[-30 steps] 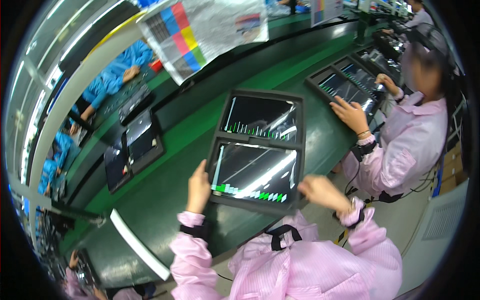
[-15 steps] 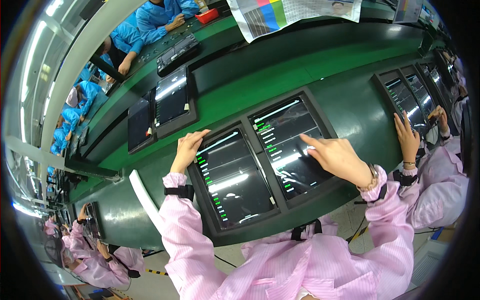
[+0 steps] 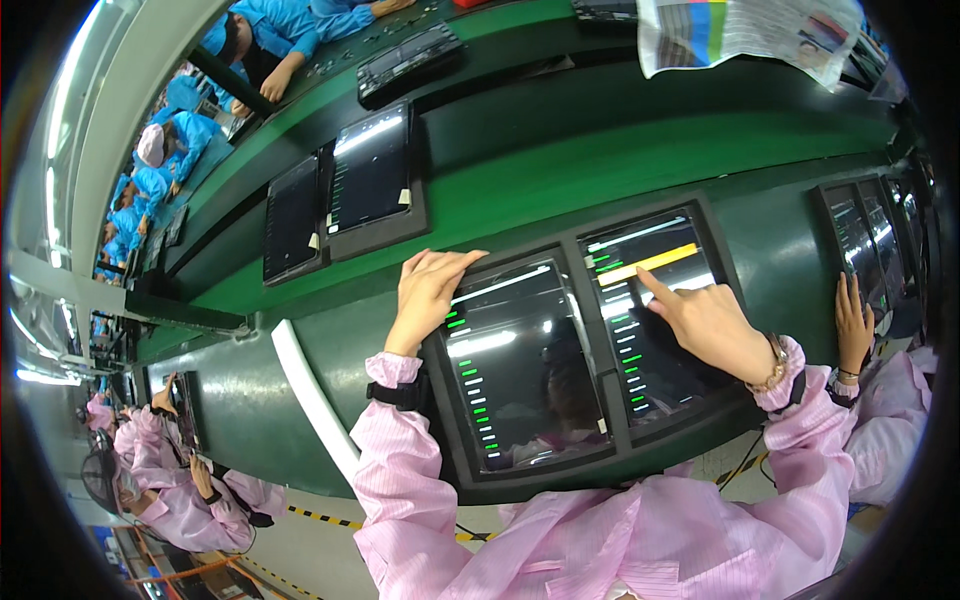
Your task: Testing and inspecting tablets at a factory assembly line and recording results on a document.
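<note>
A dark frame-like tray [image 3: 592,335] lies before me on the green bench with two tablets side by side in it. The left tablet [image 3: 525,380] shows a black screen with short green and white lines of text. On the right tablet [image 3: 655,350] a similar list has one row lit as a yellow-orange bar. My right hand [image 3: 715,325] points with its index fingertip at the lower edge of that bar, its other fingers curled and holding nothing. My left hand [image 3: 432,298] rests with stretched fingers on the tray's far left corner, by the left tablet.
A curved white strip [image 3: 310,390] lies left of my left forearm. Beyond, two more tablets [image 3: 370,170] sit in dark trays. A printed sheet [image 3: 745,40] hangs at the back. At right, a co-worker's hand [image 3: 852,325] is near another tray; people in blue work opposite.
The yellow-orange bar has appeared on the right tablet, where my right fingertip now points higher on the list. My left hand stays at the tray's corner. The whole view has shifted.
</note>
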The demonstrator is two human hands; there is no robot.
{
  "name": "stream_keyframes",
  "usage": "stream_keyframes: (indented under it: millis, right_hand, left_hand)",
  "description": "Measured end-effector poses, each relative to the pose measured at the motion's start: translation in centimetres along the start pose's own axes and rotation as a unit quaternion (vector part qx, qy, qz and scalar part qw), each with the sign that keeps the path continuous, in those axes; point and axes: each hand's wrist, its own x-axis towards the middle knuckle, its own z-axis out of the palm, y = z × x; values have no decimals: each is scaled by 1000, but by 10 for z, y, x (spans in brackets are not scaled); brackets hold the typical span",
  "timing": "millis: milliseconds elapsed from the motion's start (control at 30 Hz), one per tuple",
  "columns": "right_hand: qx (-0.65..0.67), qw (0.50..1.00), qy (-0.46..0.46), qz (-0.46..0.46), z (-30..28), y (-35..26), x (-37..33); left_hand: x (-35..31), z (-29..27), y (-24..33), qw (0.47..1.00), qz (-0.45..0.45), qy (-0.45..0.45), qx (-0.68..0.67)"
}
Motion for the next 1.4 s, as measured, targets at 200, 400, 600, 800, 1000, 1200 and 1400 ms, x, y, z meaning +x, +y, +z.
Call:
stream_keyframes:
  millis: [200, 400, 600, 800, 1000, 1200, 1400]
  right_hand:
    - [37, 993, -28, -108, 20, -55, 30]
    - [25, 989, -84, -119, 36, -74, 50]
    - [86, 993, -59, -51, 19, -78, 28]
    - [274, 953, -113, 66, 25, -82, -10]
    - [359, 910, -129, 161, 48, -82, -8]
    - [646, 680, -103, 330, 35, -79, 9]
    - [684, 641, -89, 335, 38, -74, 16]
  left_hand:
    - [11, 3, 1, 999, 30, 15, -13]
    - [9, 4, -1, 999, 33, 28, -14]
    - [-3, 0, -15, 997, 17, 30, -71]
    - [-101, -9, 43, 966, -105, -32, -234]
    - [-158, -4, 76, 961, -153, 9, -231]
    - [-175, -2, 105, 990, -115, 22, 76]
    - [-165, 7, 104, 989, -100, 31, 105]
